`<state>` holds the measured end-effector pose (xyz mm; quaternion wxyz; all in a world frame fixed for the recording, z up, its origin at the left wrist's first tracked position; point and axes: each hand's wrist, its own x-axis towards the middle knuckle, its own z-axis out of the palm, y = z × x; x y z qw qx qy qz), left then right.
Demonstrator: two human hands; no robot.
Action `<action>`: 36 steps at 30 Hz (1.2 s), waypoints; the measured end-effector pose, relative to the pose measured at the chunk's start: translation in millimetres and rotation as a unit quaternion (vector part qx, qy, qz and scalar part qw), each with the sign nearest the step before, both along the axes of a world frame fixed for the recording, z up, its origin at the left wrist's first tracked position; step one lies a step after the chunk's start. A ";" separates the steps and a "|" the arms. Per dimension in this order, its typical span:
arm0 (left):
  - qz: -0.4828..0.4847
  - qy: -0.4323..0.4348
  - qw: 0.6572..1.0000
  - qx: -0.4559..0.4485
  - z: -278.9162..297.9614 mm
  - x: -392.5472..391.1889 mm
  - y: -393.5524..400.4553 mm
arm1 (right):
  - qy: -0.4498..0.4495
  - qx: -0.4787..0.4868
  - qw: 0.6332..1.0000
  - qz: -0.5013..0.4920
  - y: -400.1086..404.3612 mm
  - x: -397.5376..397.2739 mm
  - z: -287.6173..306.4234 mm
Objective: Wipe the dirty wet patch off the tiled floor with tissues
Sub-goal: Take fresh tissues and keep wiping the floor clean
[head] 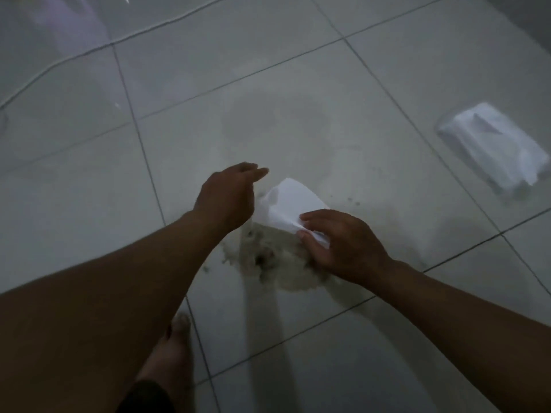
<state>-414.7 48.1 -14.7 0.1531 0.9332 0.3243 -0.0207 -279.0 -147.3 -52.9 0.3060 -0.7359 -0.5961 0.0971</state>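
Observation:
A brownish dirty wet patch (pixel 269 262) with dark specks lies on the pale tiled floor (pixel 89 204), and a wider damp smear spreads beyond it. My right hand (pixel 340 244) pinches a white tissue (pixel 286 205) by its near corner, just above the patch. To the left of the tissue my left hand (pixel 228 196) hovers with relaxed fingers, and I cannot tell whether it touches the sheet's left edge.
A clear plastic pack of white tissues (pixel 495 147) lies on the floor at the right. My bare foot (pixel 173 350) stands near the bottom, left of the patch. A thin white cable (pixel 98 49) runs across the floor at the upper left.

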 end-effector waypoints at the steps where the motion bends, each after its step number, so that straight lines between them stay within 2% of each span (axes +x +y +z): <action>1: 0.005 -0.008 1.000 -0.008 -5.2 -8.0 -5.1 | -0.004 -0.010 1.000 0.022 -2.7 -6.4 -2.1; 7: 0.018 0.000 0.998 -0.059 -41.1 -39.6 -42.5 | -0.011 -0.104 0.982 0.157 -22.5 -27.3 -13.5; 10: 0.010 -0.001 0.998 -0.062 -56.1 -47.5 -58.3 | -0.010 -0.128 0.975 0.180 -30.9 -27.8 -17.9; 14: -0.021 -0.009 0.999 -0.048 -75.6 -54.2 -71.7 | -0.028 -0.050 0.997 0.054 -25.5 -29.8 -35.7; 17: -0.043 -0.008 0.999 -0.024 -92.3 -55.3 -78.7 | -0.061 -0.063 0.996 -0.029 -13.8 -47.8 -54.9; 24: -0.074 -0.029 0.997 0.020 -121.3 -55.0 -83.3 | -0.096 -0.180 0.977 -0.069 -10.6 -81.9 -82.9; 36: -0.091 -0.036 0.994 0.053 -130.3 -60.4 -79.9 | -0.143 -0.217 0.964 -0.049 -14.7 -79.7 -86.9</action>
